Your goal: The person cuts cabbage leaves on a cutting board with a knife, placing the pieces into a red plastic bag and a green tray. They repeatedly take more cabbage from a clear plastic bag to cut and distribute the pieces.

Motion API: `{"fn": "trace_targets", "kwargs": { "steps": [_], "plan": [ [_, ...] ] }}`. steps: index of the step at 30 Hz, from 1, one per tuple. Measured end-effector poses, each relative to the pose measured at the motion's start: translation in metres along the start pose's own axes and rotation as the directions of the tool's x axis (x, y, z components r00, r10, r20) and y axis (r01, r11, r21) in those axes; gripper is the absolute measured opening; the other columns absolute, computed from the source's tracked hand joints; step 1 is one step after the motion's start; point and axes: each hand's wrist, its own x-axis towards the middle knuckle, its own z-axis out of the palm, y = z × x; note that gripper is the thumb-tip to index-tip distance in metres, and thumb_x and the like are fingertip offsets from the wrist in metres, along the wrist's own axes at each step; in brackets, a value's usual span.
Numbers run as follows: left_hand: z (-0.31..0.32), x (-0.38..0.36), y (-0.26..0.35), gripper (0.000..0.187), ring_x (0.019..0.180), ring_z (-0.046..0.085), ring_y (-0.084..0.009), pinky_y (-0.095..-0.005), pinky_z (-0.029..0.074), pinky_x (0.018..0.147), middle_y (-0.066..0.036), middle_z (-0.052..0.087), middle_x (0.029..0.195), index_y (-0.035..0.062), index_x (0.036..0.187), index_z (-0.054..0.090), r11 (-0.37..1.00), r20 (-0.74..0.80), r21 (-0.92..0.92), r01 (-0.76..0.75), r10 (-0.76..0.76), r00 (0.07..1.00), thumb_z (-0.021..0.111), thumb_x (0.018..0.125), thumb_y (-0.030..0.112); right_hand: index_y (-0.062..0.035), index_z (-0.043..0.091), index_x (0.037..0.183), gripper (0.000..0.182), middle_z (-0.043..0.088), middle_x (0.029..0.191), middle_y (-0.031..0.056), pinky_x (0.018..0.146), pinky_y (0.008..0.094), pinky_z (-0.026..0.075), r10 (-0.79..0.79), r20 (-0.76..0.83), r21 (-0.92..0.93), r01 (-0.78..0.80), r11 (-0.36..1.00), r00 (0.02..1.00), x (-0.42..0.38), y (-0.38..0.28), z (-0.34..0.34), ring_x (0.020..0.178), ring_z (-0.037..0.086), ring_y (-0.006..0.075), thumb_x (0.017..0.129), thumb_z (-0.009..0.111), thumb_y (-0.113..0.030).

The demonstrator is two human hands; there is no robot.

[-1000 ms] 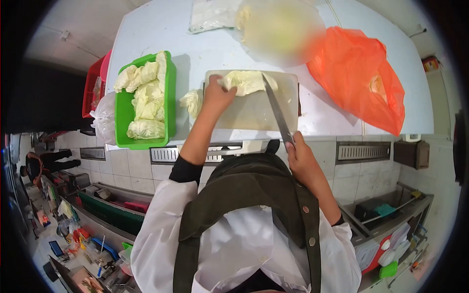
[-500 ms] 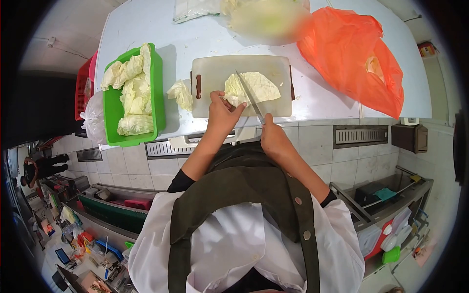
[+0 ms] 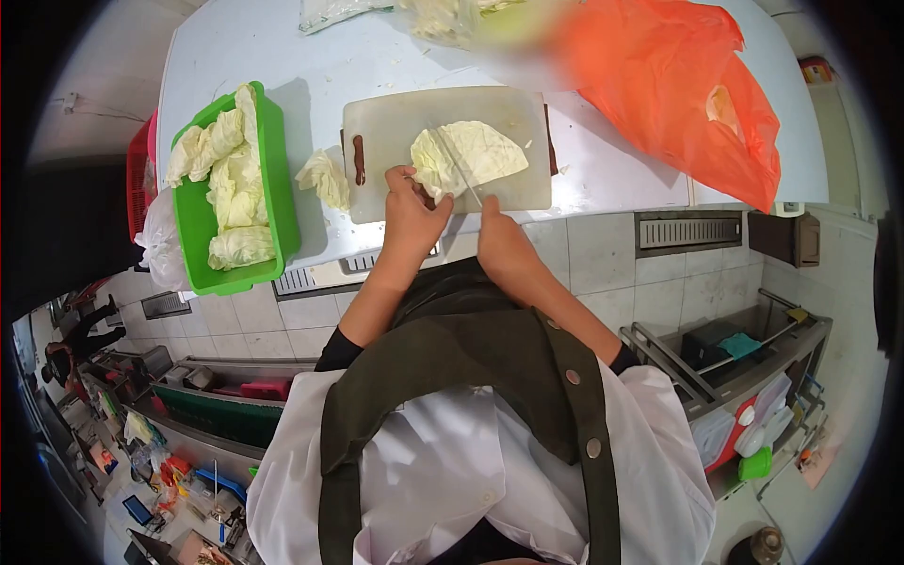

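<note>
A pale cabbage piece [image 3: 480, 153] lies on the white cutting board [image 3: 395, 122] at the near edge of the table. My left hand [image 3: 411, 209] presses on its left part. My right hand [image 3: 502, 247] grips the handle of a knife [image 3: 459, 169], whose blade runs across the cabbage, splitting it lengthwise. A small loose cabbage chunk [image 3: 325, 177] sits on the table just left of the board.
A green bin [image 3: 273, 179] with several cabbage pieces stands at the left, a red crate [image 3: 139, 174] beyond it. An orange plastic bag [image 3: 678, 94] lies at the right. A clear bag of cabbage [image 3: 443, 14] sits at the back. Below are tiled floor and shelves.
The cabbage and knife moved from the board's far side toward its near edge. My right hand brought the blade down into the cabbage, and my left hand shifted onto its left part.
</note>
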Motion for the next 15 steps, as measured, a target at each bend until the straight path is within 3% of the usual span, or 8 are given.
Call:
{"fn": "trace_targets", "kwargs": {
  "steps": [3,6,10,11,13,14,15],
  "plan": [
    [0.002,0.001,-0.014,0.049,0.06,0.058,-0.0173,-0.0281,0.046,0.053,-0.011,0.055,0.071,-0.0023,0.108,0.033,0.986,-0.032,-0.165,-0.016,0.011,0.999,0.064,0.07,-0.002,0.0126,0.041,0.11,0.031,0.058,0.087,0.0354,0.077,0.0492,0.046,-0.104,-0.072,0.006,0.104,0.995,0.992,0.025,0.008,0.007,0.086,0.059,0.0466,0.088,0.035,-0.008],
    [-0.021,-0.006,-0.021,0.051,0.066,0.06,-0.0178,-0.027,0.048,0.056,-0.013,0.057,0.078,-0.0023,0.114,0.032,0.98,-0.034,-0.197,-0.012,0.005,0.999,0.058,0.071,-0.005,0.0104,0.042,0.108,0.026,0.058,0.085,0.0352,0.075,0.0516,0.045,-0.183,-0.131,0.077,0.194,0.978,0.974,0.042,0.017,0.007,0.082,0.058,0.0486,0.088,0.038,-0.007],
    [-0.077,-0.018,0.0,0.055,0.082,0.061,-0.0195,-0.0274,0.051,0.061,-0.014,0.059,0.086,-0.0034,0.124,0.03,0.941,-0.229,-0.338,-0.025,-0.057,0.972,0.055,0.075,-0.006,0.0072,0.043,0.105,0.021,0.057,0.083,0.0346,0.073,0.0534,0.043,-0.219,-0.24,0.111,0.251,0.962,0.946,0.047,0.029,0.006,0.083,0.056,0.0502,0.09,0.041,-0.007],
    [-0.087,-0.018,-0.004,0.054,0.082,0.061,-0.0207,-0.0288,0.051,0.062,-0.014,0.059,0.087,-0.0035,0.124,0.032,0.955,-0.279,-0.292,-0.05,-0.035,0.96,0.055,0.075,-0.005,0.0059,0.043,0.103,0.019,0.057,0.082,0.0343,0.071,0.0534,0.043,-0.232,-0.289,0.132,0.279,0.951,0.929,0.045,0.029,0.003,0.083,0.055,0.0505,0.09,0.043,-0.008],
    [-0.097,-0.006,-0.031,0.052,0.082,0.062,-0.023,-0.0316,0.052,0.064,-0.015,0.059,0.089,-0.0038,0.123,0.036,0.974,-0.365,-0.204,-0.097,0.016,0.931,0.056,0.075,-0.004,0.0046,0.042,0.099,0.015,0.057,0.082,0.0337,0.07,0.0525,0.043,-0.166,-0.177,0.161,0.195,0.967,0.97,0.04,0.019,-0.008,0.083,0.055,0.0503,0.091,0.044,-0.008],
    [-0.095,0.004,-0.058,0.052,0.098,0.058,-0.0321,-0.0418,0.049,0.08,-0.023,0.055,0.107,-0.0051,0.121,0.04,0.979,-0.359,-0.194,-0.055,-0.019,0.933,0.063,0.075,0.003,0.0039,0.042,0.097,0.014,0.057,0.082,0.0334,0.069,0.052,0.043,-0.125,-0.123,0.165,0.144,0.976,0.985,0.037,0.015,-0.011,0.084,0.055,0.0502,0.091,0.044,-0.008],
    [-0.093,0.008,-0.071,0.055,0.104,0.054,-0.0342,-0.0434,0.045,0.085,-0.024,0.052,0.112,-0.0056,0.121,0.04,1.0,-0.392,-0.008,-0.009,0.005,0.92,0.066,0.074,0.007,0.0037,0.042,0.096,0.013,0.057,0.082,0.0331,0.068,0.0516,0.043,-0.152,-0.112,0.171,0.17,0.971,0.982,0.034,0.014,-0.01,0.083,0.055,0.0502,0.091,0.045,-0.008]
  ]
}}
